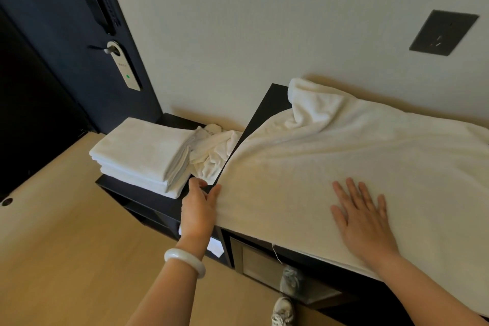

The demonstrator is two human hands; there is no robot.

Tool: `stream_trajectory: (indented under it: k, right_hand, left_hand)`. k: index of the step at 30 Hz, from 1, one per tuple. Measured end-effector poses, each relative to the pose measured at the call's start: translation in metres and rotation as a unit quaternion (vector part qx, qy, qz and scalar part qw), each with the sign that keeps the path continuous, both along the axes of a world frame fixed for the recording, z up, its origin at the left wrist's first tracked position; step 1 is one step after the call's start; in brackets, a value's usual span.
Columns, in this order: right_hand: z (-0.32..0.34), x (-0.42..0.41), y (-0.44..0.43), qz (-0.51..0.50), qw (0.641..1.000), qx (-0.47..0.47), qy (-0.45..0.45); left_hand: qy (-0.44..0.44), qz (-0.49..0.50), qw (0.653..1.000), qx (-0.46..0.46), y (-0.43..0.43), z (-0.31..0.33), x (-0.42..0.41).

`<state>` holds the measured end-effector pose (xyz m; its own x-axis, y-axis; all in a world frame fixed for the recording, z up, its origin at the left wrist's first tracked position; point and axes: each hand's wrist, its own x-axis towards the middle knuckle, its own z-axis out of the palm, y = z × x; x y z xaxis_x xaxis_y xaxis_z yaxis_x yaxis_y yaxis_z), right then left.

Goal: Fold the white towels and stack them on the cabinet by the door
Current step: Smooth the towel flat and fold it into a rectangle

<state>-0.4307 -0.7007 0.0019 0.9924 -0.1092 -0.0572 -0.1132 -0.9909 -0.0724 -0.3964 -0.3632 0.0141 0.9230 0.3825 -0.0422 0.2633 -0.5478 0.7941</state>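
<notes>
A large white towel [344, 156] lies spread over the higher dark cabinet top [272, 103], bunched at its far left corner. My right hand [362, 219] presses flat on its near part, fingers straight. At the towel's left edge my left hand [199, 206] holds the cloth, thumb on top, with a bit of white showing under the palm. On the lower dark cabinet [148, 198] by the door sits a stack of folded white towels [143, 151]. A crumpled white towel [214, 151] lies right of the stack.
The dark door [53, 34] with a hanging tag [124, 69] stands at the left. A dark wall plate [442, 32] is on the pale wall. Below the higher cabinet is a glass-fronted compartment [264, 262]. My shoe [283, 309] is on the wooden floor [66, 246].
</notes>
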Motion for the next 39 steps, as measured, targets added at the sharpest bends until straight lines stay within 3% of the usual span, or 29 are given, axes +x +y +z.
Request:
stream_trajectory:
  k: [5, 7, 10, 13, 16, 19, 23, 27, 32, 34, 36, 39]
  right_hand:
    - [-0.001, -0.001, -0.002, 0.003, 1.000, 0.001, 0.003]
    - [0.003, 0.000, 0.000, 0.002, 1.000, 0.000, 0.007]
    - [0.010, 0.000, 0.005, 0.003, 0.999, -0.005, 0.034]
    - [0.031, 0.019, -0.008, 0.020, 0.999, 0.046, 0.012]
    - [0.037, 0.037, -0.053, -0.021, 0.994, 0.063, -0.087]
    - [0.022, 0.021, -0.097, -0.131, 0.991, 0.029, -0.025]
    - [0.008, -0.006, -0.107, -0.149, 0.988, 0.037, -0.007]
    - [0.002, -0.045, -0.109, -0.152, 0.988, 0.017, -0.011]
    - [-0.004, -0.089, -0.108, -0.181, 0.980, -0.008, -0.085]
    - [0.004, -0.069, -0.097, -0.173, 0.978, -0.019, -0.115]
    - [0.011, -0.031, -0.080, -0.099, 0.984, -0.032, -0.144]
    - [0.009, 0.035, -0.052, -0.044, 0.992, 0.009, -0.119]
  left_hand:
    - [0.061, -0.004, 0.997, 0.051, 0.003, -0.011, -0.007]
    - [0.051, 0.026, 0.992, 0.111, 0.007, -0.006, -0.007]
    - [-0.080, -0.016, 0.977, 0.198, -0.011, 0.009, 0.008]
    - [-0.196, -0.202, 0.922, 0.265, -0.066, 0.022, 0.033]
    - [-0.110, -0.316, 0.890, 0.309, -0.103, 0.018, 0.056]
    - [-0.020, -0.369, 0.859, 0.354, -0.105, -0.005, 0.067]
    - [-0.015, -0.380, 0.847, 0.372, -0.105, -0.010, 0.061]
    - [-0.029, -0.380, 0.848, 0.369, -0.104, -0.014, 0.031]
    - [-0.091, -0.353, 0.859, 0.358, -0.109, -0.020, -0.008]
    - [-0.111, -0.319, 0.876, 0.343, -0.105, -0.010, 0.008]
    - [-0.111, -0.252, 0.903, 0.330, -0.102, 0.006, 0.039]
    - [-0.003, -0.181, 0.929, 0.323, -0.097, 0.031, 0.101]
